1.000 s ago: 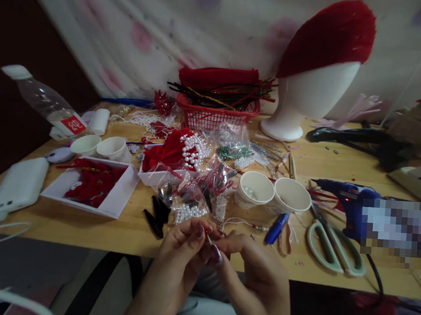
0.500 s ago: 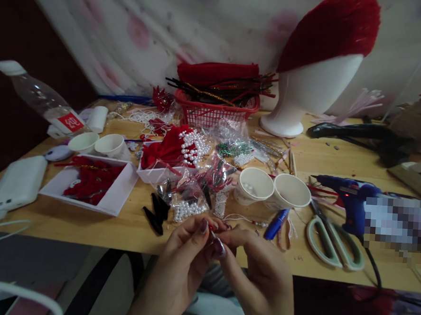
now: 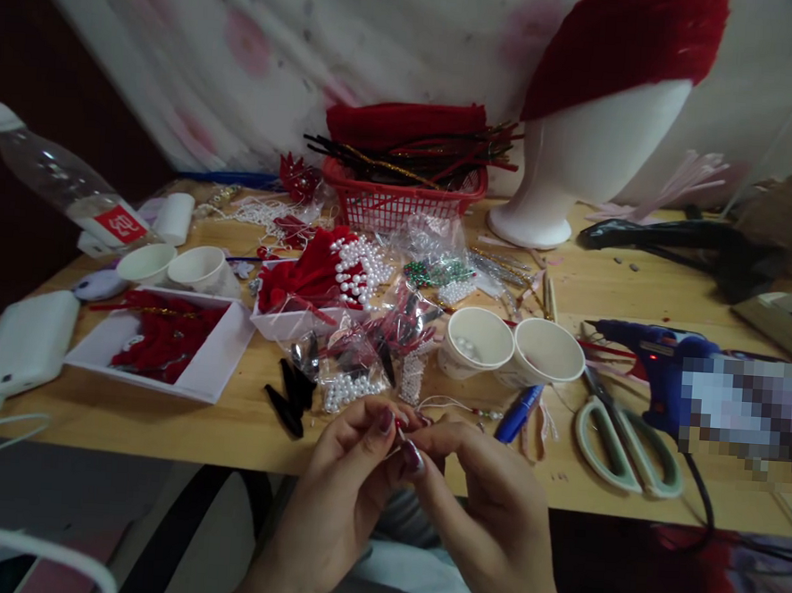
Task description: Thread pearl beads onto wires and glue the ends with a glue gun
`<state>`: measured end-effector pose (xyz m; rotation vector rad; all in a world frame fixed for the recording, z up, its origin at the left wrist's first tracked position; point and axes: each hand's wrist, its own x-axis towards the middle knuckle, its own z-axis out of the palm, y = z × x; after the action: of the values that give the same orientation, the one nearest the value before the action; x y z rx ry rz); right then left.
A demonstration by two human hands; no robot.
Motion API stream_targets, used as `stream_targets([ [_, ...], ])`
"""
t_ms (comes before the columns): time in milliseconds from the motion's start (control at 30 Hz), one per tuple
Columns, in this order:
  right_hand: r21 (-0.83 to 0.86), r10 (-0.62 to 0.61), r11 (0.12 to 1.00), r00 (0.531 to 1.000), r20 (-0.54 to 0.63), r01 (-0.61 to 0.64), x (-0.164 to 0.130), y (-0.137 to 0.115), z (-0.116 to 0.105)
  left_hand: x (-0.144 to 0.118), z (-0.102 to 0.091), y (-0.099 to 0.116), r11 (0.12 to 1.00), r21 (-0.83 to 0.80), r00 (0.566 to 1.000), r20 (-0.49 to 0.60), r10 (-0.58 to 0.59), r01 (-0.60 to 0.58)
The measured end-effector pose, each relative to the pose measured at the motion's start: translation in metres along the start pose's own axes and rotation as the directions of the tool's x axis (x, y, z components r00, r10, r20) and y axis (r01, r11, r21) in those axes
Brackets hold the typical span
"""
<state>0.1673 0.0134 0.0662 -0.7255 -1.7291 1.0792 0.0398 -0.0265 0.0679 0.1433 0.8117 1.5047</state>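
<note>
Just past the table's front edge, my left hand (image 3: 341,485) and my right hand (image 3: 491,504) meet fingertip to fingertip. Between them is a small red piece (image 3: 399,424) with a pale, thin part, mostly covered by the fingers; its kind cannot be made out. My left thumb and fingers pinch it from one side. The right thumb and forefinger close on it from the other. Right behind the hands lie a bag of white pearl beads (image 3: 354,388), black clips (image 3: 285,406) and a blue pen (image 3: 518,415).
Paper cups (image 3: 477,342), green-handled scissors (image 3: 619,440) and a blue glue gun (image 3: 667,358) with a lit red light stand to the right. Boxes with red pieces, one a white box (image 3: 224,358), lie left. Behind are a red basket (image 3: 401,209) and a white foam head (image 3: 592,165).
The camera view has shifted slightly, so the table things sit a little higher and further left. Both hands keep nearly the same pinch, with a bit more of the red piece showing.
</note>
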Motion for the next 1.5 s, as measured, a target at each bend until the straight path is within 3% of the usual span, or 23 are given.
stream_targets([
  [200,-0.006,0.051,0.999,0.998,0.034,-0.051,-0.001,-0.001,-0.003,0.002,-0.008,0.0,0.995,0.066,0.997,0.022,0.075,-0.076],
  [433,-0.157,-0.082,0.983,0.992,0.093,0.096,0.002,0.001,-0.005,0.004,-0.014,-0.003,0.96,0.152,0.972,0.024,0.235,-0.236],
  [600,-0.186,-0.136,0.972,0.989,0.061,0.145,0.0,0.001,-0.004,0.002,-0.014,-0.004,0.912,0.276,0.951,0.022,0.31,-0.304],
  [733,-0.213,-0.112,0.969,0.992,0.059,0.122,-0.001,-0.001,-0.003,0.001,-0.014,-0.007,0.88,0.341,0.941,0.048,0.335,-0.331],
  [900,-0.243,-0.071,0.966,0.994,0.088,0.09,-0.003,0.004,-0.004,-0.002,-0.013,-0.009,0.845,0.427,0.931,-0.021,0.364,-0.321],
  [967,-0.255,-0.049,0.964,0.99,0.131,0.081,-0.004,0.006,-0.006,-0.003,-0.015,-0.005,0.771,0.521,0.904,0.004,0.427,-0.367],
  [1067,-0.278,-0.031,0.956,0.976,0.214,0.091,-0.004,0.006,-0.012,-0.004,-0.021,0.007,0.469,0.706,0.8,0.234,0.553,-0.531],
  [1167,-0.32,-0.028,0.94,0.962,0.273,0.118,-0.004,0.005,-0.017,-0.002,-0.026,0.017,0.167,0.761,0.719,0.482,0.501,-0.627],
  [1233,-0.341,-0.007,0.933,0.956,0.292,0.111,-0.004,0.007,-0.016,-0.001,-0.027,0.018,0.101,0.773,0.717,0.521,0.463,-0.627],
  [1333,-0.315,0.005,0.947,0.974,0.226,0.068,-0.009,0.014,-0.007,-0.001,-0.025,0.006,0.161,0.793,0.758,0.471,0.451,-0.588],
  [1500,-0.158,-0.019,0.987,1.0,-0.007,0.017,-0.02,0.026,0.011,-0.004,-0.017,-0.022,0.399,0.794,0.861,0.287,0.419,-0.459],
])
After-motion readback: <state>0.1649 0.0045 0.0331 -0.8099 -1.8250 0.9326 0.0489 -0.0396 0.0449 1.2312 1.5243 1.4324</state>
